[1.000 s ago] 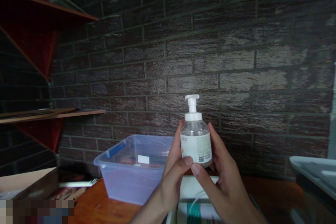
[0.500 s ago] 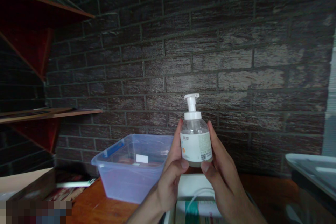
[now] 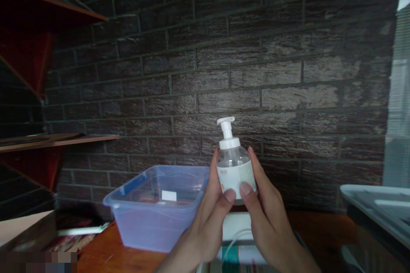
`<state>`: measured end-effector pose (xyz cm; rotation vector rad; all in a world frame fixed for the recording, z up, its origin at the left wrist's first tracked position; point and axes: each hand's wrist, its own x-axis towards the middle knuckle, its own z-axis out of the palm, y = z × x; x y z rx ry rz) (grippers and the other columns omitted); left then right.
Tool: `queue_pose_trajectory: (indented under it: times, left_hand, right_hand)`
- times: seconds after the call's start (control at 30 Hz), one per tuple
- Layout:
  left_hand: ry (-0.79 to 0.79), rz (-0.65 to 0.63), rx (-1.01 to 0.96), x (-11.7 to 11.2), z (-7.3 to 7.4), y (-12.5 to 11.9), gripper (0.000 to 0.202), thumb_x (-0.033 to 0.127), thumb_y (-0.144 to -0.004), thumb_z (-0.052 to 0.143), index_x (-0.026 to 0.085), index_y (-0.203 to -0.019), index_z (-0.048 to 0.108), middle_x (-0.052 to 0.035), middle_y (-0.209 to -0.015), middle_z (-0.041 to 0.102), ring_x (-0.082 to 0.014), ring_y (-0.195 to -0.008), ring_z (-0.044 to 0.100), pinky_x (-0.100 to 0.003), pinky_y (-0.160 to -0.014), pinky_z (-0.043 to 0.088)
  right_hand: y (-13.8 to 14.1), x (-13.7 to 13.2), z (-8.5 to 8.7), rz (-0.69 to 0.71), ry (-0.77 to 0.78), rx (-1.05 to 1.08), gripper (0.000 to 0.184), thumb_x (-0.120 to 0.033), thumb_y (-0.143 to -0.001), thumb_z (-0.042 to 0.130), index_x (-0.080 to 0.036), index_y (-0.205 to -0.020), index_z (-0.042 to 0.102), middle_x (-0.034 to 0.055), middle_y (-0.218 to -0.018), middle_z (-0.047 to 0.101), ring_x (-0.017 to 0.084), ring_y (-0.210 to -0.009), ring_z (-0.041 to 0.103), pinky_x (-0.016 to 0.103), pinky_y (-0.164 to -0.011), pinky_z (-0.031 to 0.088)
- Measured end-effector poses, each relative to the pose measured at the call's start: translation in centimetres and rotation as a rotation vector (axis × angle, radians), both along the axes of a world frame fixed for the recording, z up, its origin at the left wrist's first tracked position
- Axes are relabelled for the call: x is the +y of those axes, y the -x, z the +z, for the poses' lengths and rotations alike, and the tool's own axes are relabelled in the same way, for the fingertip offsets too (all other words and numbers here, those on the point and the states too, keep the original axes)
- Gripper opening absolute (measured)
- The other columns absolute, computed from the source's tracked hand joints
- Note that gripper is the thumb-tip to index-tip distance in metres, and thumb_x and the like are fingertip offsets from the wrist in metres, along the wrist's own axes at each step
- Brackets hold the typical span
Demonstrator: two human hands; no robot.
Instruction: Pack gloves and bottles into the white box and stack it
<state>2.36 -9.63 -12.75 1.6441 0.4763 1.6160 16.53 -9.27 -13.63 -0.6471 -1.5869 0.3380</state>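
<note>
A small clear pump bottle (image 3: 232,166) with a white pump head and a pale label is held up in front of the dark brick wall. My left hand (image 3: 212,213) wraps its left side, thumb on the label. On the other side my right hand (image 3: 265,211) grips it, thumb beside the left thumb. The bottle leans slightly to the left and hangs above the wooden table (image 3: 128,258).
A clear plastic tub (image 3: 153,213) with a blue handle clip stands on the table to the left. White items (image 3: 237,239) lie below my hands. Red-brown shelves (image 3: 48,140) jut out at the left. A grey lidded container (image 3: 378,209) sits at the right.
The bottle and both hands drifted slightly left and down. The bottle tilted a little to the left, and my thumbs came closer together on the label.
</note>
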Motion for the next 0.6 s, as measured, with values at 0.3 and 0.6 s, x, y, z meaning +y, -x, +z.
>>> queue_pose_trajectory:
  times: [0.3,0.6]
  left_hand:
    - [0.084,0.084,-0.038,0.9,0.2,0.0,0.058,0.048,-0.103,0.050,0.031,-0.157,0.042,-0.0032,-0.166,0.040,-0.0293,-0.158,0.023,-0.048,-0.130,0.012]
    - [0.078,0.054,-0.154,1.1,0.3,-0.4,0.061,0.054,-0.097,0.058,0.026,-0.151,0.052,-0.0087,-0.157,0.052,-0.0333,-0.154,0.032,-0.050,-0.126,0.025]
  right_hand:
    - [-0.1,0.1,-0.3,0.039,-0.007,0.002,0.059,-0.037,-0.107,0.046,-0.039,-0.163,0.027,-0.0042,-0.168,0.034,0.023,-0.155,0.031,0.046,-0.128,0.026]
    - [0.1,-0.1,0.2,0.040,-0.058,-0.032,0.085,-0.026,-0.093,0.068,-0.035,-0.164,0.023,0.0030,-0.161,0.045,0.029,-0.142,0.051,0.043,-0.116,0.048]
